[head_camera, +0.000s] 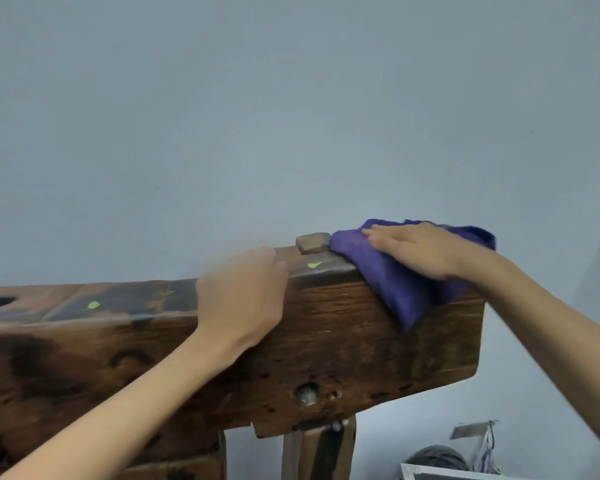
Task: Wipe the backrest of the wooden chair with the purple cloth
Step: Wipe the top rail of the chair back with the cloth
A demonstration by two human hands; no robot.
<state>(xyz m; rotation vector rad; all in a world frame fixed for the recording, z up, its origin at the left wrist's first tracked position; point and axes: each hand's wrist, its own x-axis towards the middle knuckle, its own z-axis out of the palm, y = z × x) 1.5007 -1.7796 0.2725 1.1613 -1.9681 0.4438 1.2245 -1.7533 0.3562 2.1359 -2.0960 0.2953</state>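
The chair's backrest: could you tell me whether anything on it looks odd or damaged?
Yes. Two bright green spots sit on the top edge of the backrest: one between the left hand and the purple cloth under the right hand, another further left. The wood also shows dark holes and pits.

Head view looks forward, close above the backrest (361, 341), facing the wall (257, 116).

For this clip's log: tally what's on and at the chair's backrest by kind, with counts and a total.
Hands: 2, left hand resting on the backrest, right hand pressing the cloth
Purple cloth: 1
Green marks: 2
Wooden peg: 1
Total: 6
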